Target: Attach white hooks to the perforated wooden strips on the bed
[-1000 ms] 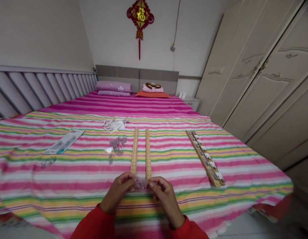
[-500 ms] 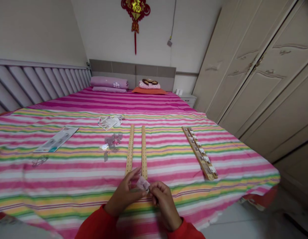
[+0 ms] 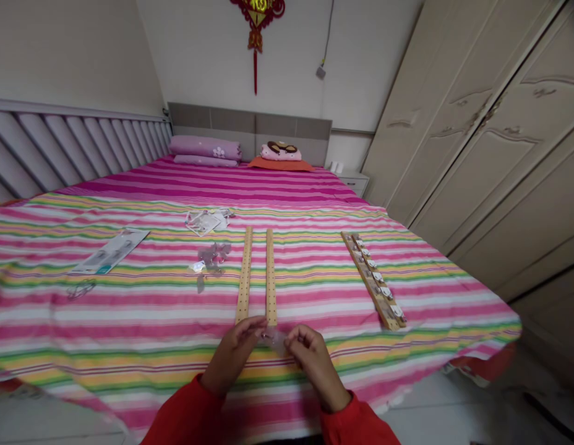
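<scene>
From my remote seat I watched the right hand (image 3: 315,358), low in the frame just right of centre, pinching the right end of a small clear packet (image 3: 278,341) between thumb and fingertips. The left hand (image 3: 235,351) had just come back to it: a moment earlier its fingers stood wide, with the packet apparently left to the right hand, and now thumb and fingers had drawn in around the left edge — whether they gripped it or only touched it, I couldn't tell. I read that as the packet being worked from both ends again, and I saw no sign that it had been opened or set down. It hung at lower centre, level with the near ends of two perforated wooden strips, the left strip (image 3: 245,272) and the right strip (image 3: 270,272), which lay side by side and apart, running up the middle. Farther out, left of centre, I saw a scatter of small grey packets (image 3: 215,254), with a pile of cards (image 3: 207,222) above it; toward the left edge lay a long packaged card (image 3: 111,252) and a thin wire loop (image 3: 81,288). At right lay a row of white pieces (image 3: 380,283) along wooden strips — all of it on the striped cloth (image 3: 310,284).
</scene>
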Demonstrator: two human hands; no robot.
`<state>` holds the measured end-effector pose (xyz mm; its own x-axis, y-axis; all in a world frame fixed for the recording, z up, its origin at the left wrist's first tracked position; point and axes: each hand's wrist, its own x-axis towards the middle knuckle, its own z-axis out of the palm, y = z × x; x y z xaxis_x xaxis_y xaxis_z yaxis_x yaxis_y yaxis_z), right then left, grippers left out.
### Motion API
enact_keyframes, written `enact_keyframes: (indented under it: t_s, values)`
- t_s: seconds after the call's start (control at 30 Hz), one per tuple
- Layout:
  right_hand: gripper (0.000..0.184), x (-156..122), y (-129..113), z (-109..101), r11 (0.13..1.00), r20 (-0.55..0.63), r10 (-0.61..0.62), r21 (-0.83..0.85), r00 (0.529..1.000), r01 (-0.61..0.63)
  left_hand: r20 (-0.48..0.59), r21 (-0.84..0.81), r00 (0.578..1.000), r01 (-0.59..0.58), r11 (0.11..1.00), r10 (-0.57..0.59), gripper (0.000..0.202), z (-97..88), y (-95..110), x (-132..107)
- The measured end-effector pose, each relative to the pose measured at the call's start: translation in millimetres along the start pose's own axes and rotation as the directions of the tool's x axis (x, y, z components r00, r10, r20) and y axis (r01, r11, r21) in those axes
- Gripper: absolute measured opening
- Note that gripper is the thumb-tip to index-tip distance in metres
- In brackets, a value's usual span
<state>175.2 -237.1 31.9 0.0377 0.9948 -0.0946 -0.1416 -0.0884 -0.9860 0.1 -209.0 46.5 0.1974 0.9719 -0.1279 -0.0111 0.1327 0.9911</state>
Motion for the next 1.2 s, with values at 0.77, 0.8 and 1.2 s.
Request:
enact_keyframes:
  t_s: [0.77, 0.8, 1.2]
  values:
    - [0.034, 25.6, 15.2, 5.2, 0.975, -0.032, 0.067, 0.215, 0.997, -0.059, -0.152, -0.164, 0.966, 0.184, 0.969, -0.209, 0.044, 23.4, -18.1, 8.6]
    - [0.033, 29.9, 12.5, 6.1, 0.975, -0.045, 0.057, 0.219, 0.997, -0.046, -0.158, -0.144, 0.971, 0.156, 0.977, -0.179, 0.043, 24.2, -15.9, 12.4]
    - [0.025, 76.8, 19.8, 10.0, 0.979, -0.114, 0.060, 0.200, 0.992, -0.036, -0.127, 0.242, 0.987, -0.068, 0.968, 0.101, 0.015, 17.7, -12.7, 41.4]
